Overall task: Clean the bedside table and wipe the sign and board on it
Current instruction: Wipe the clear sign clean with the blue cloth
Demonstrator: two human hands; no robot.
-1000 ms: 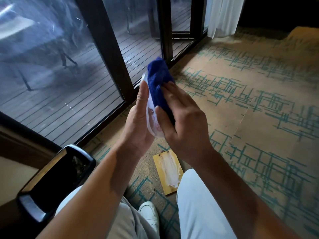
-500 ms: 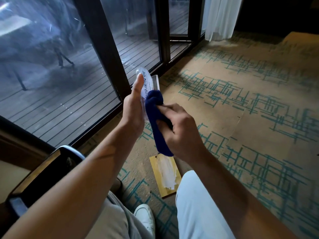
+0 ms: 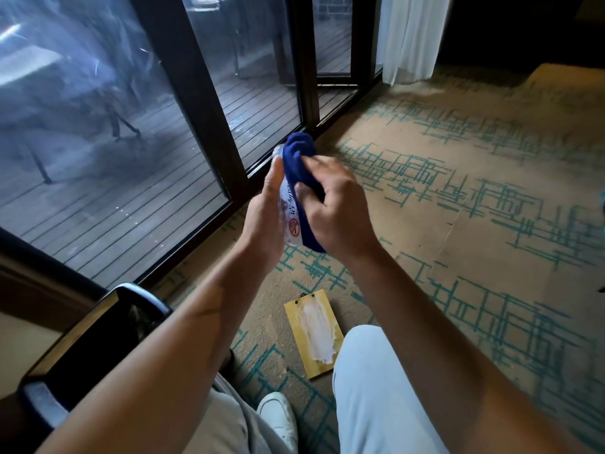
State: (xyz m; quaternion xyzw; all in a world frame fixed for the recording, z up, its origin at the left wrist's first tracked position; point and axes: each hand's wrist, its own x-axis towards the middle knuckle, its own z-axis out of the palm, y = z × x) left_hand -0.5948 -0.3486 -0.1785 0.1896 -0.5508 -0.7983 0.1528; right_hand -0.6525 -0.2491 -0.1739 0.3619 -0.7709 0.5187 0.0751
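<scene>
While the left hand [image 3: 265,217] props the sign [image 3: 289,213] upright, the right hand [image 3: 334,211] rubs a blue cloth [image 3: 299,158] over its face.

The left hand is closed on the sign's edge, thumb laid along it, likely to brace it against the rubbing; the right hand is clenched on the bunched cloth, pressing it flat to the sign. The sign is clear plastic with dark lettering and a red no-smoking mark — mostly hidden by cloth. Below the hands, the yellow wooden board [image 3: 312,332] lies flat on the carpet [image 3: 458,224], a white streak down its middle — apparently set aside for its turn.
</scene>
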